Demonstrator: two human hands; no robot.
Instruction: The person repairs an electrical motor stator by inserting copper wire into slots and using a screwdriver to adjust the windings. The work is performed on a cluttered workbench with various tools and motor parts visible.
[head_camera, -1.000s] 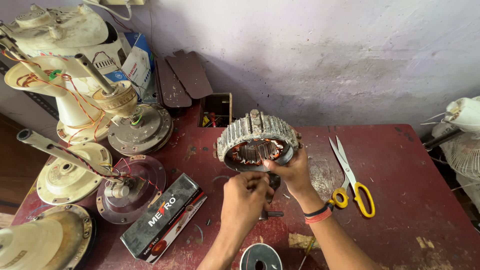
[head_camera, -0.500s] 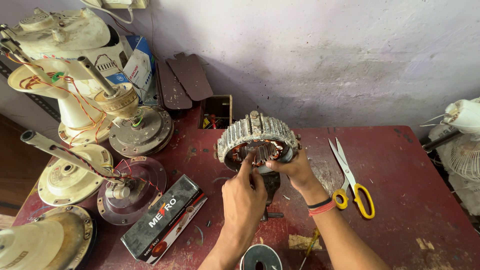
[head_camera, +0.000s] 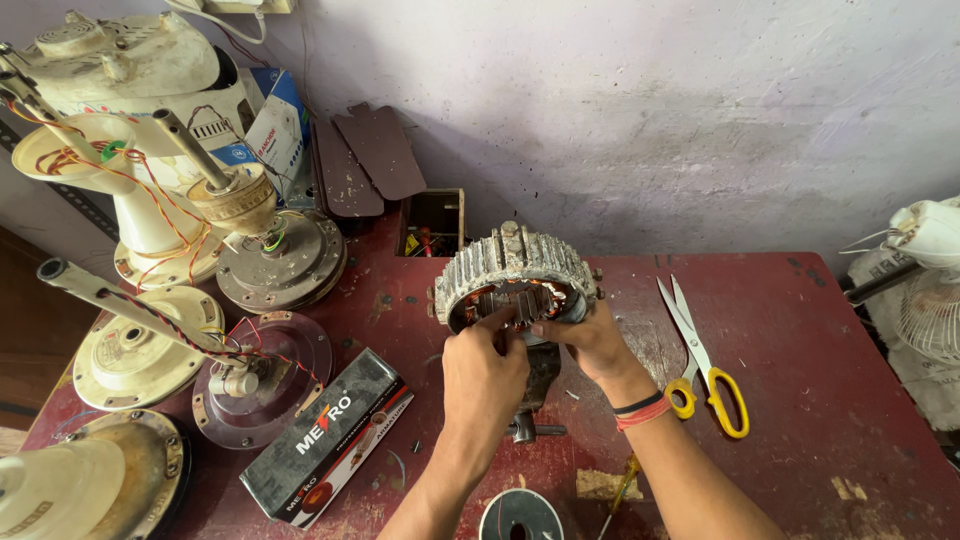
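While gripped at its near rim, ring-shaped motor stator (head_camera: 517, 275) propped over small vise (head_camera: 533, 385), mid-table; judged step: seating copper windings in slots. Left to right: long black box (head_camera: 325, 440), shut, contents hidden; left hand (head_camera: 482, 375), fingertips pinched inside core; small open wooden box (head_camera: 432, 222), far, reddish bits inside, unclear; right hand (head_camera: 592, 345) clasping rim; yellow-handled scissors (head_camera: 700, 360). Probably needed next: fine, steady finger pressure.

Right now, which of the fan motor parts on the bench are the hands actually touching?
The ribbed grey stator ring at the bench's middle, copper windings showing inside. Both the left hand and right hand are on its lower edge; the cream motor housings lie untouched at the left.
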